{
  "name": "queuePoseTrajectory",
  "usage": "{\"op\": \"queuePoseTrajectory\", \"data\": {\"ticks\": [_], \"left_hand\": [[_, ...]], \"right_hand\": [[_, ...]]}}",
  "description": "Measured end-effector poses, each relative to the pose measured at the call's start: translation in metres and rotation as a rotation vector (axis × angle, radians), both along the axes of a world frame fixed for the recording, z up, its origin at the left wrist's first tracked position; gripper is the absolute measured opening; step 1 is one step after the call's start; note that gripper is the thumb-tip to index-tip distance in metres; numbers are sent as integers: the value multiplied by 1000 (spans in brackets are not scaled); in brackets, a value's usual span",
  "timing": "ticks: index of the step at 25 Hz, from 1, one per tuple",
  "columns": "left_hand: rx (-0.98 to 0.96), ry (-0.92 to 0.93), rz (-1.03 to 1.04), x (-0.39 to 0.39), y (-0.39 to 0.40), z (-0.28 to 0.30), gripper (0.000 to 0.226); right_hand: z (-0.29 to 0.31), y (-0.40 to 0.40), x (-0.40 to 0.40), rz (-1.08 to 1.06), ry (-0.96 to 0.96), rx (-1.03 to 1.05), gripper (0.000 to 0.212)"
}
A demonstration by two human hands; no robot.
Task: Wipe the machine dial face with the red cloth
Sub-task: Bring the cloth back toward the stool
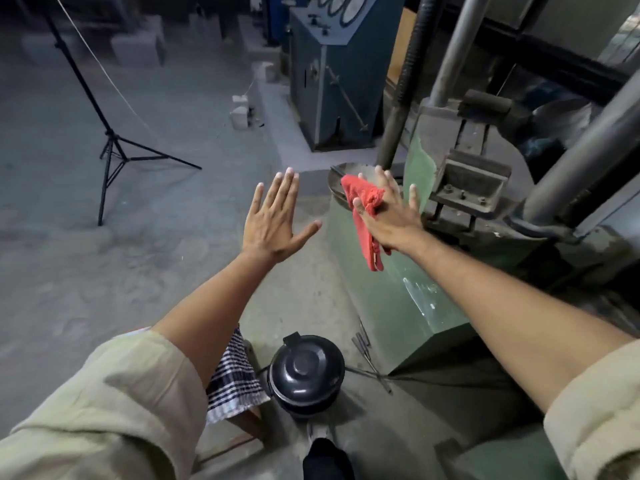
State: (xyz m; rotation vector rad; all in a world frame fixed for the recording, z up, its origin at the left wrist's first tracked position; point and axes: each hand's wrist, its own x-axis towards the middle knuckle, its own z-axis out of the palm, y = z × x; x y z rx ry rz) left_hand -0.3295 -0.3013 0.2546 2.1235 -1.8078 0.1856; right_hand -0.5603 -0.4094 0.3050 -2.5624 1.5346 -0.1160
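My right hand [389,216] holds the red cloth [367,216], pinched between thumb and fingers, with a strip hanging down past the wrist. The other fingers are spread. Behind the hand, partly hidden, is a round metal disc [341,169] on the green machine [398,299]. My left hand [277,216] is open in mid-air to the left, fingers apart, holding nothing. A blue cabinet [332,81] at the far top carries round white dial faces [353,6], well beyond both hands.
A black tripod stand [110,147] stands on the dusty floor at left. A black round lidded container [306,374] sits on the floor near my feet, with a striped cloth [232,379] beside it. Grey steel columns [585,150] and a clamp block [471,180] rise on the right.
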Motion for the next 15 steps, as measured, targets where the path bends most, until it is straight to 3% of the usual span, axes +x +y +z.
{"op": "queuePoseTrajectory", "data": {"ticks": [6,9,15], "left_hand": [[251,68,71,13,24,-160,104],[369,93,90,15,41,-227,103],[512,132,139,24,66,-315,104]], "right_hand": [[-195,24,4,195,162,262,68],[-285,57,-9,280,227,372,82],[-396,97,-15,517,478,402,72]]}}
